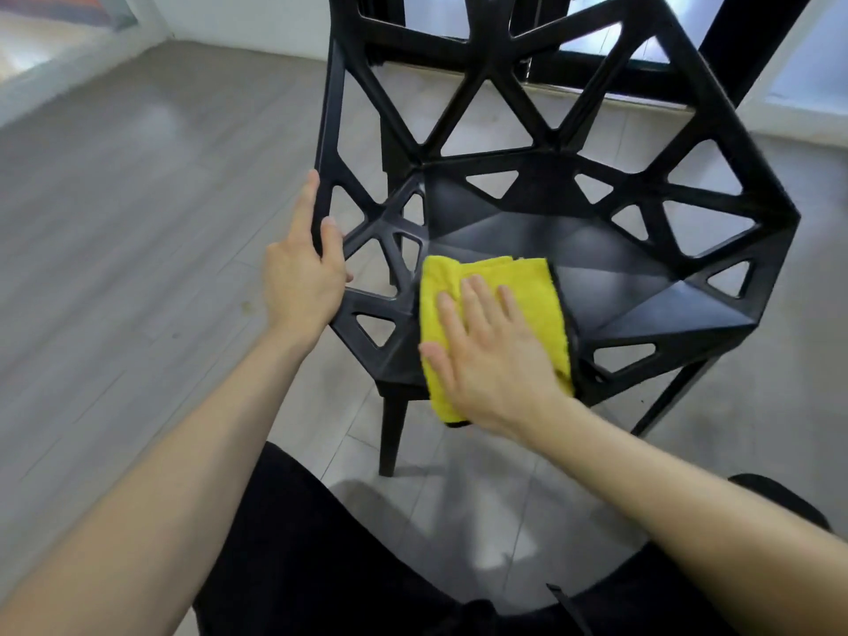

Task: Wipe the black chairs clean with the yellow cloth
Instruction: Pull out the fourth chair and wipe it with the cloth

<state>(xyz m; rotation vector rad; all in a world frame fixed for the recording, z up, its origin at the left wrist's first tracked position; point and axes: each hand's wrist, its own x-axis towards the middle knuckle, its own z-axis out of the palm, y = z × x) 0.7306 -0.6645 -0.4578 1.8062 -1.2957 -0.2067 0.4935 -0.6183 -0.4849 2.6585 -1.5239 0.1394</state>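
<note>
The right hand (491, 355) lies flat on the cloth (527, 291), fingers spread and straight, palm pressing it down; this grip is fully open and closes on nothing. The cloth is folded, yellow with a dark edge, and lies on the chair (596, 250) seat at its front left part, one end hanging over the seat's front edge.

The left hand (303, 277) is on the chair's left side frame: the thumb hooks over the inside of the black bar, the fingers run along its outside, so the grip is partly closed around the rim.

The chair is black, with triangular cut-outs through back and sides and a faceted solid seat. Two front legs show below the seat. It stands on a grey plank floor (114, 213). Behind the chair back a dark frame (720, 39) and bright panes show through the cut-outs. Below the chair, nearest the camera, is the person's dark clothing (321, 543). Nothing lies between either hand and the chair
</note>
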